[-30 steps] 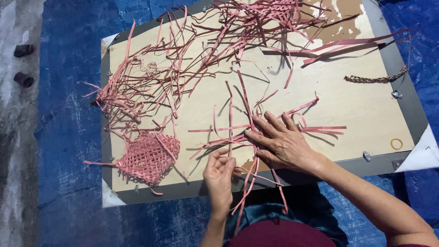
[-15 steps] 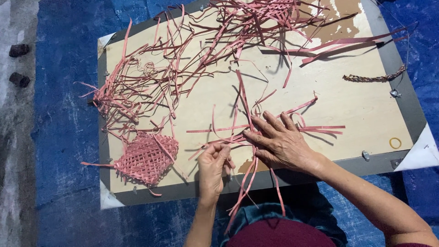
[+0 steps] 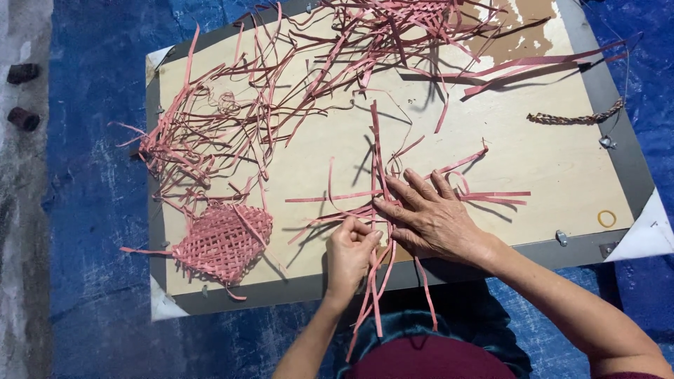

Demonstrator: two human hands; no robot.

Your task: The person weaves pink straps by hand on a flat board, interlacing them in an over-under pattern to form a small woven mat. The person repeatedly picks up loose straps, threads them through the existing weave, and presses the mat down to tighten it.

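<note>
Near the board's [image 3: 491, 140] front edge, the right hand [image 3: 435, 224] lies flat, fingers spread, pinning crossed pink strips [image 3: 382, 203]. Just to its left, the left hand [image 3: 351, 253] pinches one strip closed between its fingers. That strip's long axis runs toward the person, over the edge.

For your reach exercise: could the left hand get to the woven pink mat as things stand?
Probably yes: the left hand lies beside the woven mat, with only bare board between them.
</note>
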